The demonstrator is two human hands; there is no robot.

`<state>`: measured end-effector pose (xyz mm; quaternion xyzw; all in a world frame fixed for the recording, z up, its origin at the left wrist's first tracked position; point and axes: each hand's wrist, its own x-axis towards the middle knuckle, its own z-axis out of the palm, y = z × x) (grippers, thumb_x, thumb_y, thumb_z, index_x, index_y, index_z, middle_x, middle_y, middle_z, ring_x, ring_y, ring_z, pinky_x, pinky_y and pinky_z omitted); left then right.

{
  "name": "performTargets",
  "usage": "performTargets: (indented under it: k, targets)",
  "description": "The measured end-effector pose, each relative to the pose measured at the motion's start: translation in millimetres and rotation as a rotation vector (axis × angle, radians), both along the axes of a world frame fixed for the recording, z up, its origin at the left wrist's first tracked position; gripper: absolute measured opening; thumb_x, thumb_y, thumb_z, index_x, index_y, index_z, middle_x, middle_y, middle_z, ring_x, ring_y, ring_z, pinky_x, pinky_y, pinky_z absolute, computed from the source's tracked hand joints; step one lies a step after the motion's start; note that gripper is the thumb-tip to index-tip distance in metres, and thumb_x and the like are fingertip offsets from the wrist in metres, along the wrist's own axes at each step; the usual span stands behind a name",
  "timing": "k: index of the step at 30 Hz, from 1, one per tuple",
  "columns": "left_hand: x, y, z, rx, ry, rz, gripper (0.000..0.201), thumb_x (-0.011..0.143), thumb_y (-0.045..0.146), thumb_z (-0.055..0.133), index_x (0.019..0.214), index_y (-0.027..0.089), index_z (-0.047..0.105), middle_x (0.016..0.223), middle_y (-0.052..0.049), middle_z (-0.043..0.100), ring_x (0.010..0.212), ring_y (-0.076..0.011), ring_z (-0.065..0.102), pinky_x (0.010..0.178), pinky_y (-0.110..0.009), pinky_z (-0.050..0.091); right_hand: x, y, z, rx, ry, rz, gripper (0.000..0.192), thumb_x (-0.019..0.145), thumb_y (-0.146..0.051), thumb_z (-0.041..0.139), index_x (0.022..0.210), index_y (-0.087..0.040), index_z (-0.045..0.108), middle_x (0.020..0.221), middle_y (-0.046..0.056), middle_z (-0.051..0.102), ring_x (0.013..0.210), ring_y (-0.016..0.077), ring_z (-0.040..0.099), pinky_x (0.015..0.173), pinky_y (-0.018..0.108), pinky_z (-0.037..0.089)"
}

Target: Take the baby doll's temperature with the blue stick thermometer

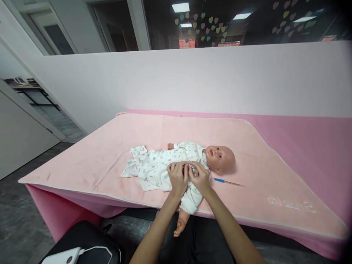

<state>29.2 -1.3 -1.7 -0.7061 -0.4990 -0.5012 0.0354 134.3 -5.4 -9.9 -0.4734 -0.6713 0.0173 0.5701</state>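
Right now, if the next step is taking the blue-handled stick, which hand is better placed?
Probably the right hand: it is nearer the blue-handled stick, lying to its right on the blanket. The left hand is farther. Both are at the doll's top.

A doll (220,158) lies on a blanket (90,157) over the worktop (316,143), near the front edge, head rightward, one arm overhanging. Between head and front edge lies a stick (228,182). Behind stands a wall (220,82).

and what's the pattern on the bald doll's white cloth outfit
White cloth outfit: small, scattered greenish and dark prints, clearest in head view.
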Motion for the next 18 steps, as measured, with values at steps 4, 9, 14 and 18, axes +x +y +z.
performTargets:
  k: [4,9,14,18]
  targets:
    - [0.4,-1.0,1.1,-0.017,-0.020,0.000,0.012,0.088,0.021,0.047,0.087,0.020,0.059,0.081,-0.002,0.065,0.078,-0.0181,0.053,0.082,-0.037,0.032,0.0,0.0,0.3,-0.020,0.011,-0.002,0.020,0.081,-0.017,0.048,0.095,-0.021,0.062,0.089,0.003,0.065,0.059,0.0115,0.055,0.061,0.025,0.048]
    - [0.4,-1.1,1.4,-0.022,-0.030,0.000,0.012,0.088,0.022,0.047,0.085,0.020,0.059,0.080,-0.002,0.066,0.078,-0.0180,0.054,0.082,-0.037,0.031,1.1,0.0,2.1,-0.036,0.035,0.019,0.018,0.081,-0.018,0.049,0.093,-0.020,0.061,0.087,0.003,0.064,0.055,0.0098,0.051,0.055,0.022,0.045]
    - [0.5,-1.0,0.9,-0.021,-0.035,-0.005,0.012,0.087,0.022,0.048,0.085,0.020,0.060,0.080,-0.001,0.066,0.077,-0.0169,0.054,0.085,-0.037,0.031,0.9,1.2,-0.3,-0.044,0.064,0.001,0.012,0.083,-0.020,0.049,0.085,-0.018,0.061,0.078,0.002,0.062,0.049,0.0079,0.044,0.053,0.021,0.042]
    - [0.6,-0.8,0.7,-0.022,-0.034,-0.008,0.012,0.087,0.021,0.048,0.084,0.019,0.059,0.080,-0.001,0.066,0.077,-0.0166,0.054,0.085,-0.037,0.030,0.0,1.3,-0.7,-0.024,0.060,-0.013,0.010,0.082,-0.018,0.051,0.085,-0.017,0.060,0.077,0.001,0.061,0.047,0.0062,0.041,0.052,0.020,0.040]
